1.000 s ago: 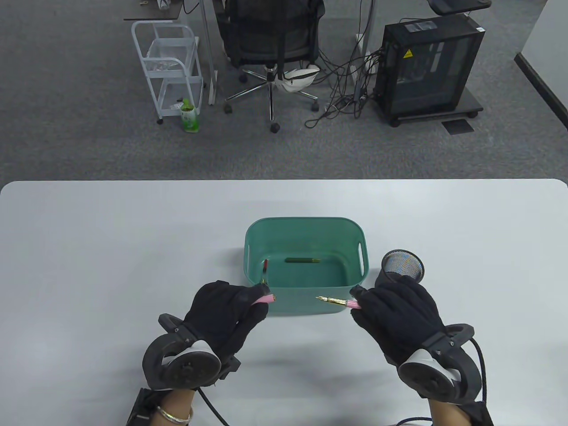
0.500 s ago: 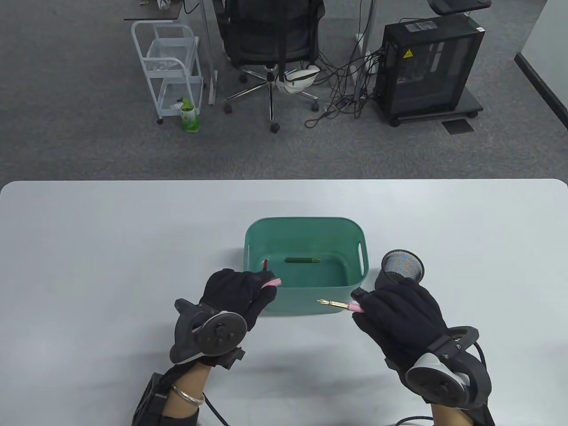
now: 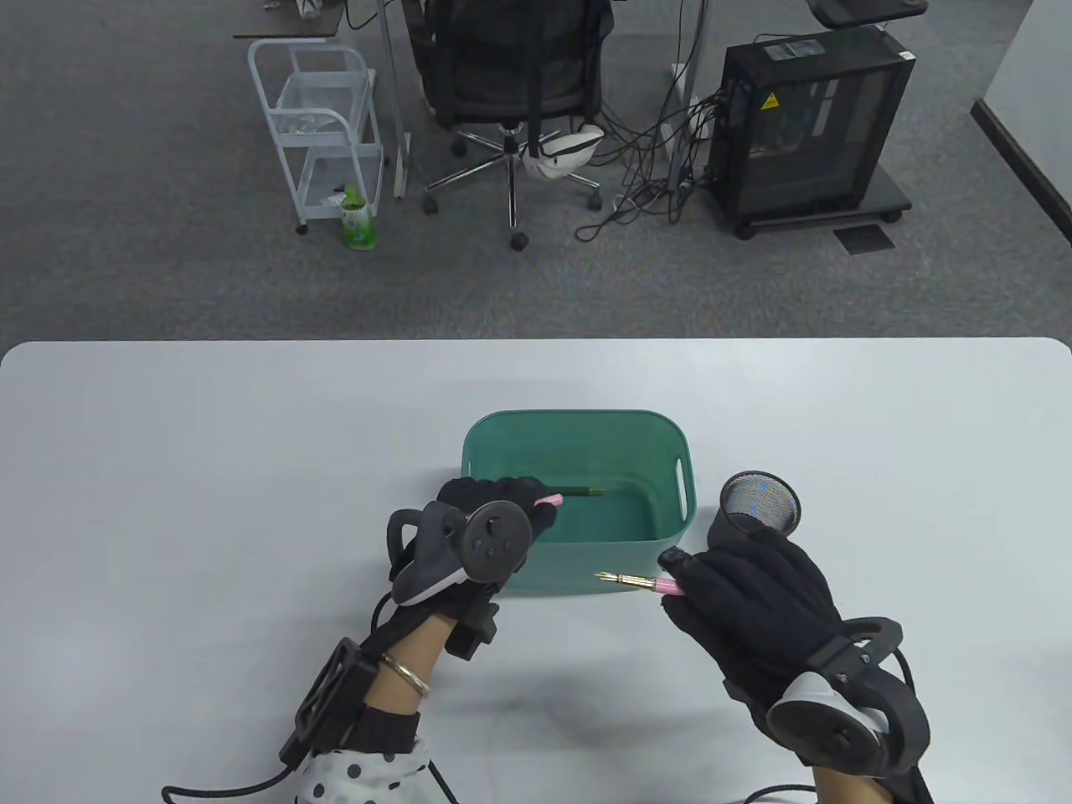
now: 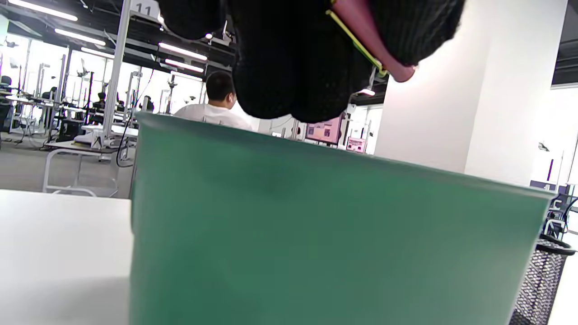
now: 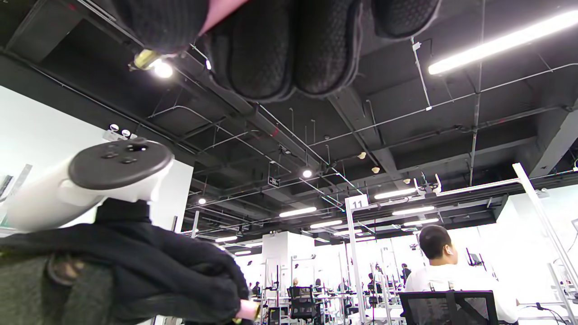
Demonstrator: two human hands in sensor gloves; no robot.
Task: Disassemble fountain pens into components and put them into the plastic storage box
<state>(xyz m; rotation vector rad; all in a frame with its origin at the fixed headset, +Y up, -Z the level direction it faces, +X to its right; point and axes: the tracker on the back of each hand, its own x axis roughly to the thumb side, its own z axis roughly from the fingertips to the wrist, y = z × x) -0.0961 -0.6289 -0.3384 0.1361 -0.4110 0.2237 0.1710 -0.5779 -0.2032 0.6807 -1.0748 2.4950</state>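
A green plastic storage box stands mid-table, with a dark green pen part lying on its floor. My left hand reaches over the box's near left rim and grips a pink pen cap, whose rounded end and gold clip show in the left wrist view above the box wall. My right hand hovers at the box's near right corner and pinches the pink pen body with its gold nib pointing left.
A black mesh pen cup stands right of the box, just beyond my right hand, and shows in the left wrist view. White table spreads out on both sides. Beyond the far edge are a chair, a white cart and a computer case.
My left hand has carried the pink cap up and right, from the box's near left corner to over its inside, turning so the tracker faces up. My right hand barely moved.
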